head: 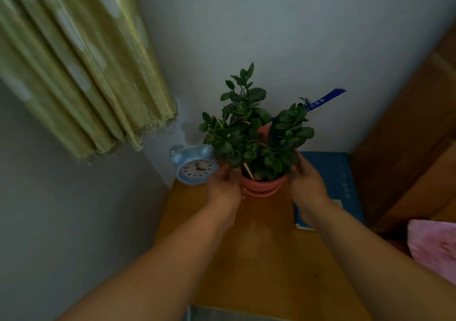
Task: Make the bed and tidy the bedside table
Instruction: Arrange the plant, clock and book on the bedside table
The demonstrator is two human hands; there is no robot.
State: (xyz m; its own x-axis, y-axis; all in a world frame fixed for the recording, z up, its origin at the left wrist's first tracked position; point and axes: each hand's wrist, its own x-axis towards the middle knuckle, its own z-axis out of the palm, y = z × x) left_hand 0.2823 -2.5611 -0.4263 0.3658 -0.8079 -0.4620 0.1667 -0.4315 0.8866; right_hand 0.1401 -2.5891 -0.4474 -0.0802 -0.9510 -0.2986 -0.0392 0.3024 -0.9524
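Note:
A leafy green plant in a pink pot (262, 185) stands at the back of the wooden bedside table (259, 251). My left hand (225, 185) grips the pot's left side and my right hand (306, 182) grips its right side. A blue ribbon tag (325, 99) sticks out of the foliage. A pale blue alarm clock (193, 166) stands just left of the pot, close to my left hand. A blue book (333, 180) lies flat on the table to the right, partly under my right wrist.
A green curtain (74, 73) hangs at the left beside the grey wall. The wooden headboard (407, 160) rises on the right, with a pink cloth (434, 249) at the right edge. Bare tabletop lies in front of the pot.

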